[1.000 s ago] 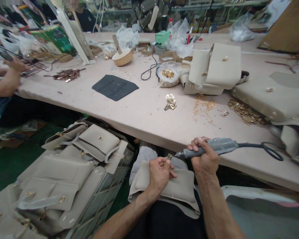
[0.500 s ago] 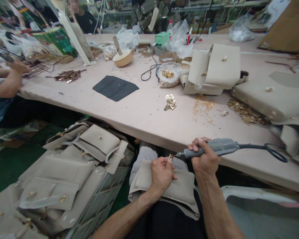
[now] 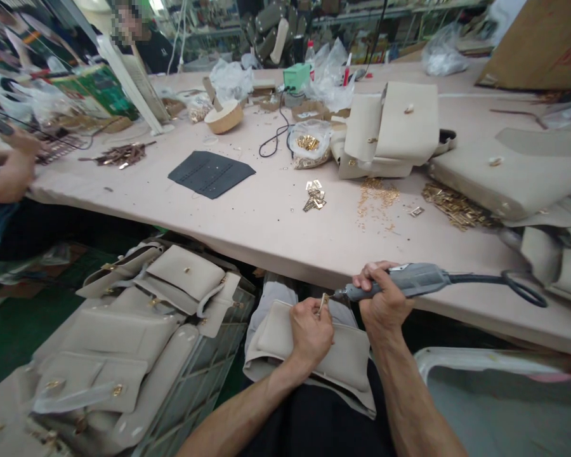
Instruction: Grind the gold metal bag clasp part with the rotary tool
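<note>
While the left hand (image 3: 313, 333) holds up a small gold-coloured metal plate (image 3: 324, 303), the right hand (image 3: 385, 303) steadies a corded electric screwdriver (image 3: 412, 280) with its bit pointing at that plate. The left fingers pinch the plate, which stands up out of the grip just above a beige flap bag (image 3: 347, 355) on the person's lap. The right fingers are wrapped around the forward part of the screwdriver, which lies nearly level just over the near edge of the counter (image 3: 247, 231). The bit reaches the plate or very nearly so; whether it sits in a screw head is too small to tell.

To do this well, I would line the bit up squarely with the fastening and press lightly, since a tilted tip could slip and scratch the finish or catch the left fingers so close by. A pinch low on the plate, clear of the bit's line, should resist the turning. Some slack in the power cord (image 3: 476, 280) ought to spare the right wrist any tug. On the counter, loose gold plates (image 3: 315, 198) and tiny gold pieces (image 3: 378, 193), perhaps screws, lie within easy reach.
</note>
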A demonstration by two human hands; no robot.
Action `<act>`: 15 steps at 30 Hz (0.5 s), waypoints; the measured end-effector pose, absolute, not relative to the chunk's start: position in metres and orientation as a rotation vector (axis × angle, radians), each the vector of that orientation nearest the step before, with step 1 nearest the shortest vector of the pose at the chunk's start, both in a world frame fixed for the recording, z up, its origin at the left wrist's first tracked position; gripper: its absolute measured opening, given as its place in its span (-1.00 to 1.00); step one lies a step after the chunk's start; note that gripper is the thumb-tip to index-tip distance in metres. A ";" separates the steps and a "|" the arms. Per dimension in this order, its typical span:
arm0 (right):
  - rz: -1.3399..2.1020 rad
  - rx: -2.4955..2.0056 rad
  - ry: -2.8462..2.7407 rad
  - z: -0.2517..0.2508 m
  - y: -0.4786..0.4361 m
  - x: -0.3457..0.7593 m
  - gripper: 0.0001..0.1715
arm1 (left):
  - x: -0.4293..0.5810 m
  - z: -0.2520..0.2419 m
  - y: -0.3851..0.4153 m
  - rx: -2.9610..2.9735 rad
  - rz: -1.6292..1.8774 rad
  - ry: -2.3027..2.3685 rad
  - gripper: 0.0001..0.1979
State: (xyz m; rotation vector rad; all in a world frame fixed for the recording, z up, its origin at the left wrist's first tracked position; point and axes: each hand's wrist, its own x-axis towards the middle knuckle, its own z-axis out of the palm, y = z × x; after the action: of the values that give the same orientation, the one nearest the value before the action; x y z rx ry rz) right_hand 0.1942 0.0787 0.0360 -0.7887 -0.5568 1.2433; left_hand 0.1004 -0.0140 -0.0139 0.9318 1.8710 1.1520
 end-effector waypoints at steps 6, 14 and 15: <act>1.312 -0.713 -0.625 0.031 0.080 0.206 -0.62 | 0.108 -0.015 -0.011 0.907 1.162 1.836 -0.78; 1.372 -0.664 -0.682 0.025 0.079 0.216 -0.61 | 0.114 -0.018 -0.014 0.837 1.215 1.753 -0.74; 1.383 -0.658 -0.689 0.025 0.079 0.216 -0.62 | 0.114 -0.018 -0.015 0.839 1.215 1.745 -0.75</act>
State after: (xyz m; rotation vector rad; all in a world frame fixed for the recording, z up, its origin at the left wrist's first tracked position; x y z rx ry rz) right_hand 0.2162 0.0785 0.0252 -0.6581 -0.6890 1.3829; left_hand 0.1139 -0.0149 -0.0182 0.8391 1.7449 1.2152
